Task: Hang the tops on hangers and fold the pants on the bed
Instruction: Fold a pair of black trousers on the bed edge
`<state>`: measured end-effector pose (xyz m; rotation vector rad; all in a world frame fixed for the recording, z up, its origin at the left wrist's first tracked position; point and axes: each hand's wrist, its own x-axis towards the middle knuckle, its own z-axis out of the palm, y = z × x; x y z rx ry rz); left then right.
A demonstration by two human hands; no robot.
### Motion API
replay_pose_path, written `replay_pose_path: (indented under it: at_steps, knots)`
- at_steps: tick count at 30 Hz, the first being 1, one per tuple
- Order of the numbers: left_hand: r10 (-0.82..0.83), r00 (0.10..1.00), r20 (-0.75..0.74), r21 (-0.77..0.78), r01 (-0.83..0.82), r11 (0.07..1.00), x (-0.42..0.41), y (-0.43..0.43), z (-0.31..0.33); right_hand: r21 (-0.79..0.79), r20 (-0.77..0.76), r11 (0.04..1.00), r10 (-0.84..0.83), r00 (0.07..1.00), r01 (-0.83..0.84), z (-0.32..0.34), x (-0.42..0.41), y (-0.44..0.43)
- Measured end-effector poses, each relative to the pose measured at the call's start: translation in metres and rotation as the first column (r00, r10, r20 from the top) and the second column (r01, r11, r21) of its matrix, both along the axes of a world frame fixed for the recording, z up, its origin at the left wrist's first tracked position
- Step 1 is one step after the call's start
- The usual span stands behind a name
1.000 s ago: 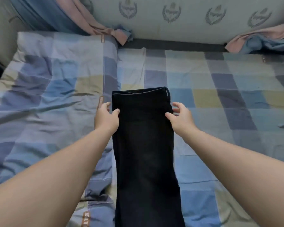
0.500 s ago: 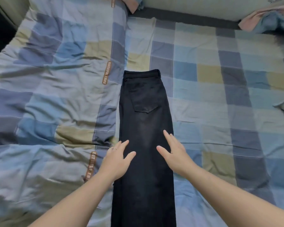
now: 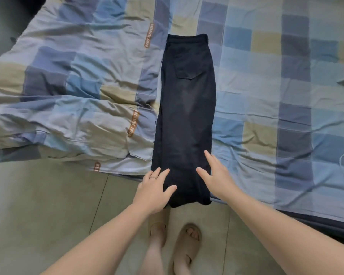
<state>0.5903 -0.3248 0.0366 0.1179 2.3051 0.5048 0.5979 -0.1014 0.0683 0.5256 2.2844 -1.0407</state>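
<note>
**Pants half folded, tops nowhere in sight**

We're working on the black pants (image 3: 187, 116), which are lying lengthwise on the checked bed (image 3: 266, 96). They're laid leg over leg, with the waistband at the far end and the hems drooping over the near edge. Our left hand (image 3: 153, 192) and right hand (image 3: 214, 175) are both resting flat on the hem end, fingers spread, gripping nothing. We're guessing the long fold is done and the crosswise folds aren't. No tops or hangers are showing, so we can't judge that half.
</note>
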Motion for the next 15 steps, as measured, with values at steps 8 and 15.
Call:
replay_pose_path:
  at_steps: [8, 15]
  knots:
    - [0.153, 0.978, 0.144, 0.020, -0.157, 0.987, 0.057, -0.026, -0.079, -0.019, 0.134, 0.997, -0.077, 0.988, 0.080, -0.080, 0.083, -0.017]
    - [0.413, 0.905, 0.100, 0.155, -0.424, 0.892, 0.038, -0.020, -0.144, 0.029, 0.090, 0.977, -0.212, 0.973, 0.210, -0.158, 0.098, -0.015]
